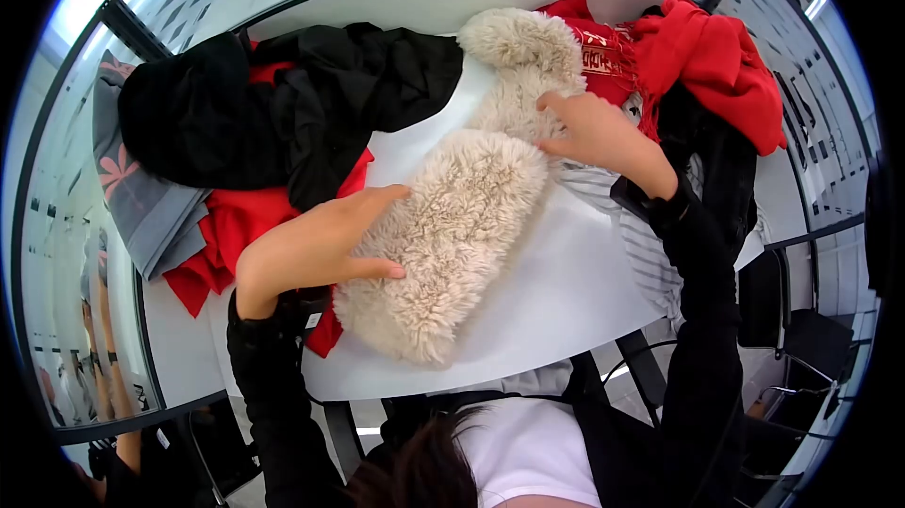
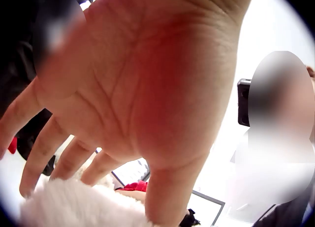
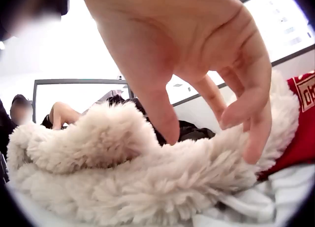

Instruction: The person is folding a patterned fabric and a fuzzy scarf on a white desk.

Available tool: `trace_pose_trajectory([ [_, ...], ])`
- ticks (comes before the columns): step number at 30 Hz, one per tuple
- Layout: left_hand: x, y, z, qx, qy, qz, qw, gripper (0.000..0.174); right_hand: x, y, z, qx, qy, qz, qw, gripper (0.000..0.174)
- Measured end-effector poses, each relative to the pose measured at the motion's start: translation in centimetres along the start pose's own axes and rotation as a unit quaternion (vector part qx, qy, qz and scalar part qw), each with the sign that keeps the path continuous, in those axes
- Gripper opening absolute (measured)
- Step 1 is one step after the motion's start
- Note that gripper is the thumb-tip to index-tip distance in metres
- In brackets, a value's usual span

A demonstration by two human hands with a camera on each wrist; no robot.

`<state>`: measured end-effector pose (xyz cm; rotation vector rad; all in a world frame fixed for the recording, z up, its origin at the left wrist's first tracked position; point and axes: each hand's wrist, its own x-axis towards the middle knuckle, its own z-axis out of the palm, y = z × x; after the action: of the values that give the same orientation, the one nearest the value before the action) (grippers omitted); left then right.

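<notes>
A cream fluffy fur scarf (image 1: 448, 239) lies on the white table (image 1: 566, 272), its near part folded into a thick pad and its far end curling away to the upper right. My left hand (image 1: 311, 244) spreads thumb and fingers over the pad's left edge. In the left wrist view the fingers reach down at the fur (image 2: 78, 205) with the palm raised. My right hand (image 1: 608, 136) is at the scarf's narrower stretch beyond the fold. The right wrist view has its thumb and fingers apart, tips right at the fur (image 3: 147, 187).
Black clothing (image 1: 283, 112), red cloth (image 1: 231, 235) and a grey patterned cloth (image 1: 156, 216) are heaped at left. A red fringed scarf (image 1: 702, 65), a red cloth with gold lettering (image 1: 603, 60) and striped fabric (image 1: 641, 244) lie at right. A low white partition (image 1: 396, 4) borders the table's back.
</notes>
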<state>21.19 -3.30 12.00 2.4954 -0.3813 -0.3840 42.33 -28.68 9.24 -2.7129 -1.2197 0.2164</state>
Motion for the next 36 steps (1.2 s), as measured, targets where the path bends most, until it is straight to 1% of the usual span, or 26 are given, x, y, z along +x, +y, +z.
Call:
trace_pose_trajectory([
  [1,0.4,-0.1,0.4,-0.012,-0.004,0.002,1.000,0.075,-0.1,-0.2,0.2,0.021,-0.034,0.005,0.999,0.050],
  [3,0.9,-0.8,1.4,-0.024,0.004,0.015,1.000,0.084,0.1,0.1,1.2,0.041,-0.018,0.008,0.999,0.057],
  [4,1.0,-0.9,1.4,-0.039,0.002,0.030,0.999,0.085,0.3,0.4,1.9,0.051,-0.010,0.010,0.999,0.061],
  [6,1.7,-0.5,1.3,-0.067,-0.002,0.061,0.996,0.087,1.4,1.2,3.0,0.093,0.019,-0.049,0.994,0.063],
  [7,2.0,-0.2,1.2,-0.075,-0.008,0.062,0.995,0.088,2.1,1.8,3.7,0.114,0.034,-0.079,0.990,0.064],
  [9,2.5,0.4,1.0,-0.090,-0.019,0.066,0.994,0.091,4.2,2.8,5.6,0.154,0.065,-0.144,0.975,0.060],
  [10,2.7,0.6,1.2,-0.101,-0.006,0.077,0.992,0.091,5.0,3.3,6.3,0.173,0.081,-0.177,0.965,0.058],
  [12,3.2,0.7,1.6,-0.121,0.020,0.100,0.987,0.092,5.9,2.1,5.4,0.222,0.051,-0.167,0.959,0.053],
  [13,3.4,0.8,1.8,-0.180,0.017,0.093,0.979,0.089,6.3,1.5,5.1,0.247,0.035,-0.161,0.955,0.051],
  [15,3.8,0.8,2.3,-0.296,0.012,0.077,0.952,0.085,8.4,1.6,5.2,0.192,0.110,-0.236,0.946,0.050],
  [16,3.9,0.7,2.3,-0.347,-0.009,0.079,0.934,0.083,9.8,1.8,5.0,0.163,0.147,-0.274,0.936,0.049],
  [17,4.0,0.4,2.1,-0.397,-0.029,0.080,0.914,0.080,11.3,1.8,4.3,0.133,0.197,-0.299,0.924,0.050],
  [18,4.0,0.3,2.1,-0.446,-0.049,0.080,0.890,0.078,12.0,1.6,3.6,0.148,0.247,-0.302,0.909,0.048],
  [19,4.0,0.7,2.0,-0.444,-0.029,0.075,0.892,0.071,12.9,1.4,2.8,0.139,0.272,-0.282,0.910,0.046],
  [20,4.0,0.6,2.2,-0.421,-0.019,0.085,0.903,0.069,13.6,1.2,2.4,0.131,0.296,-0.260,0.910,0.044],
  [23,4.0,0.0,2.5,-0.360,-0.007,0.122,0.925,0.065,14.6,0.9,2.4,0.129,0.350,-0.264,0.890,0.037],
  [25,3.7,0.0,2.2,-0.332,-0.016,0.157,0.930,0.060,13.7,1.4,2.7,0.094,0.345,-0.263,0.896,0.033],
  [26,3.7,-0.3,2.3,-0.332,-0.008,0.149,0.932,0.059,13.0,1.8,2.5,0.076,0.344,-0.263,0.898,0.032],
  [27,3.7,-0.8,2.4,-0.331,-0.001,0.140,0.933,0.059,11.8,1.6,1.8,0.077,0.367,-0.264,0.889,0.026],
  [28,3.6,-1.1,2.5,-0.331,0.006,0.131,0.935,0.060,10.3,1.7,0.9,0.093,0.308,-0.212,0.923,0.025],
  [30,3.6,-0.7,2.2,-0.345,0.024,-0.037,0.938,0.067,6.7,0.9,-1.3,0.124,0.187,-0.102,0.969,0.026],
  [31,3.6,-0.4,2.3,-0.350,0.031,-0.121,0.929,0.072,5.6,1.3,-1.2,0.182,0.072,-0.072,0.978,0.029],
  [32,3.7,-0.5,2.6,-0.348,0.049,-0.139,0.926,0.079,4.5,1.4,-1.1,0.236,-0.046,-0.039,0.970,0.033],
  [34,4.2,-1.1,3.8,-0.343,0.079,-0.175,0.920,0.093,1.8,0.3,-0.7,0.239,-0.185,-0.034,0.953,0.036],
  [36,4.9,-1.4,4.5,-0.377,0.093,-0.182,0.903,0.097,-0.6,-0.1,-0.1,0.234,-0.253,-0.058,0.937,0.056],
])
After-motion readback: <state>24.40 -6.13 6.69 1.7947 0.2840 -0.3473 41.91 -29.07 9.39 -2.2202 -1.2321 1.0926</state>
